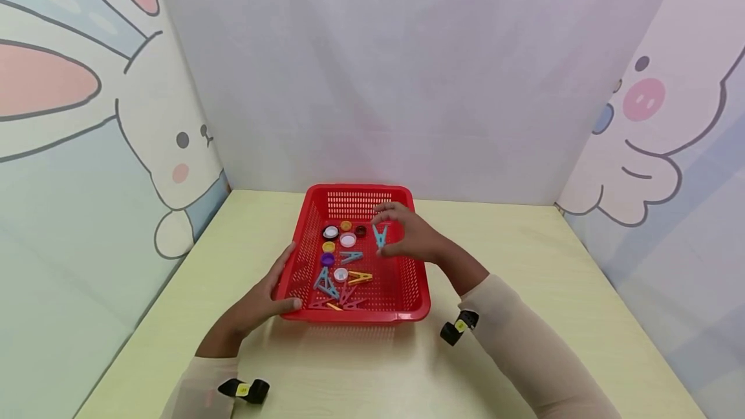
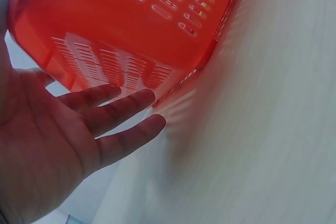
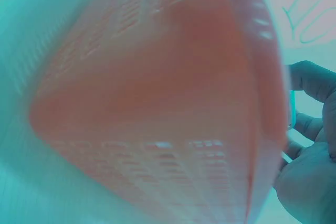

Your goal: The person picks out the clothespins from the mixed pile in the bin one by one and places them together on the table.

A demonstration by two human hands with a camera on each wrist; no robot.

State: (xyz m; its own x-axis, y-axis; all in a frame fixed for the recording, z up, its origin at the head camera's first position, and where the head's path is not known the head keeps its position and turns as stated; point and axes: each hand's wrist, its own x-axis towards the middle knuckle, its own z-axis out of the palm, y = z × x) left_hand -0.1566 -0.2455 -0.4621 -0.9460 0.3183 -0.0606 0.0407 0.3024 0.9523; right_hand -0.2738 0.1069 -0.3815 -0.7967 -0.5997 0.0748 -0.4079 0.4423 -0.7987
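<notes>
A red plastic basket [image 1: 355,317] stands on the table with clothespins and bottle caps in it. My left hand [image 1: 262,296] rests at its near left corner, thumb on the rim; in the left wrist view the other fingers [image 2: 128,140] reach straight along the outside wall. Over the basket's right side, my right hand [image 1: 410,235] pinches a light blue clothespin [image 1: 380,236] between thumb and fingertips. In the right wrist view the basket wall [image 3: 157,93] covers much of the scene, and only a sliver of the clothespin [image 3: 292,109] shows beside the fingers.
Inside the basket lie light blue clothespins [image 1: 352,257], yellow ones [image 1: 361,277] and pink ones [image 1: 347,293]. Caps include a purple one [image 1: 328,259], a white one [image 1: 341,275] and a brown one [image 1: 361,231]. Cartoon-printed walls [image 1: 180,141] border the pale table [image 1: 500,244].
</notes>
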